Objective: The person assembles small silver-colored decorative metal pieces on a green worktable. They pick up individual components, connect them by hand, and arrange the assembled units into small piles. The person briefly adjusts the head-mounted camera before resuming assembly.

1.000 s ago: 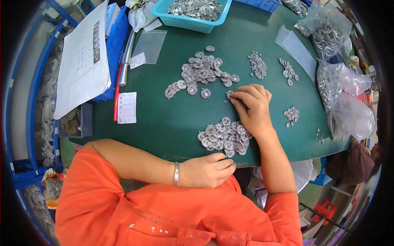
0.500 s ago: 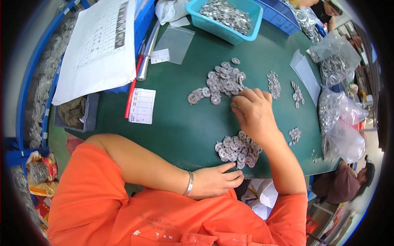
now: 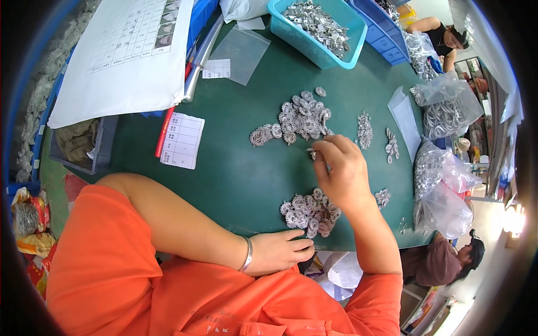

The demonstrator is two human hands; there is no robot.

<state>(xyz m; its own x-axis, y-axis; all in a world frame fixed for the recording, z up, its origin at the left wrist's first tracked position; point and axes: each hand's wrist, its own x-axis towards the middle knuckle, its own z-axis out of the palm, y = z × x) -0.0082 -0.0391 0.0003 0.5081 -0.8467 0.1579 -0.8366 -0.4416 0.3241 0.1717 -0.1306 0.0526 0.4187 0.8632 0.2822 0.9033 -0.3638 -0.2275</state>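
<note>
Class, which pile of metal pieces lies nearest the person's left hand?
The large pile at the table's near edge, right beside the left hand; all others lie farther away.

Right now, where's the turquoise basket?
In the head view's top, right of centre, the turquoise basket stands beyond the far disc pile, left of the blue bin.

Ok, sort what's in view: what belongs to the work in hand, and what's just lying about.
Work in hand, by appearance:
metal piece held by the right hand
far pile of openwork discs
near pile, beside the left hand
perhaps the small piles at right

Seemingly just lying about:
slim red stick
printed card
flat clear bag
turquoise basket
</note>
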